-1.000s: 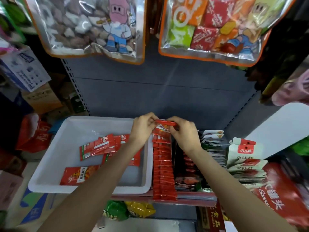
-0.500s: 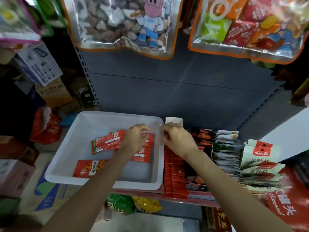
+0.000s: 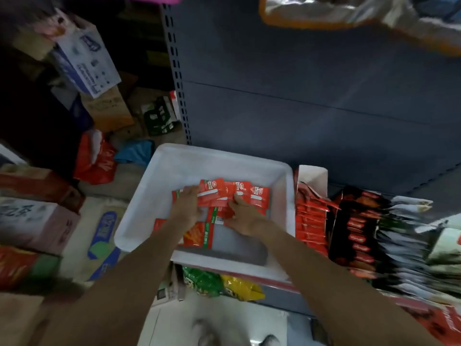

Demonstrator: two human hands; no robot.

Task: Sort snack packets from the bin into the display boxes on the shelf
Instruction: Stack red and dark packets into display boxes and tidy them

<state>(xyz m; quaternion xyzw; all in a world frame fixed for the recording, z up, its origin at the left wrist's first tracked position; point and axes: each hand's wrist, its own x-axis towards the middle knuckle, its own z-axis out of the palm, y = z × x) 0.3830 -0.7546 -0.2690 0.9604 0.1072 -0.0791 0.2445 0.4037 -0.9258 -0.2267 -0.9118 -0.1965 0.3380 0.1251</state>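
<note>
A white plastic bin [image 3: 159,186] sits on the shelf's left end with several red snack packets [image 3: 233,196] lying in it. Both hands are inside the bin. My left hand [image 3: 186,205] rests on the left end of the fanned packets, fingers curled over them. My right hand [image 3: 243,214] presses on the packets from the right, thumb on top. Another red packet [image 3: 199,236] lies lower in the bin, partly under my left forearm. Right of the bin stands a display box [image 3: 310,216] filled with a row of red packets.
Further right stand a dark box of packets [image 3: 356,228] and rows of pale packets [image 3: 404,236]. Cardboard cartons [image 3: 32,221] and a red bag [image 3: 94,158] crowd the floor at left. Green and yellow bags [image 3: 219,283] lie on the lower shelf. Large hanging bags [image 3: 361,13] overhang above.
Both hands have left the red display box and moved left and down into the bin, onto the fanned packets. The camera has tilted down and swung left.
</note>
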